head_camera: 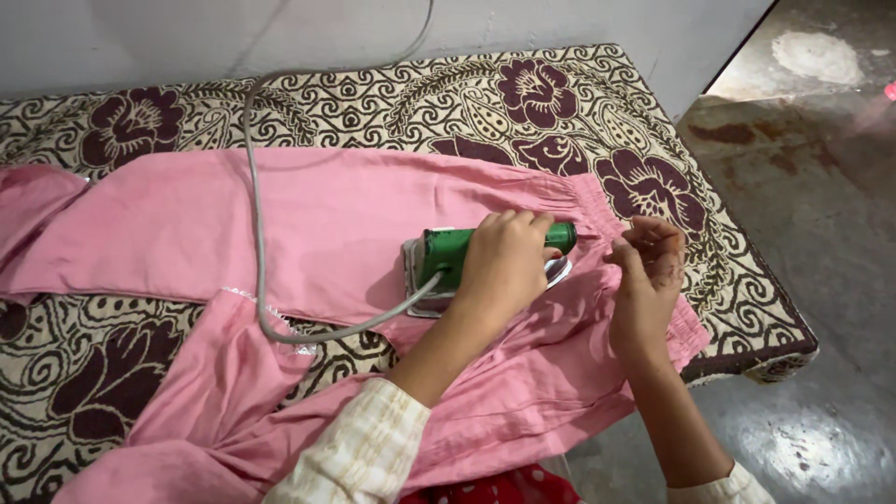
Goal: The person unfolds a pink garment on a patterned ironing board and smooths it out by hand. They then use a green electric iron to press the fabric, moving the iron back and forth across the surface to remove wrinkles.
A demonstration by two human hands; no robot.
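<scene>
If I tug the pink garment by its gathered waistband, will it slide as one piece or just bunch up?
Probably bunch. The pink garment looks thin and floppy: it already lies in folds near the left hand. The green iron sits on it and likely pins that part, so a pull from the right hand at the waistband may only stretch the gathers. It looks light.

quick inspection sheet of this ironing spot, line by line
surface: table under a floral patterned cloth, cream and dark maroon
job's things: green-handled iron resting on pink trousers spread flat
clutter: nothing seen
hands: left hand wrapped around the iron handle; right hand pinching the gathered waistband
cables: grey cord runs from the iron's back across the fabric and up the wall
surroundings: pale wall behind; stained concrete floor to the right
</scene>
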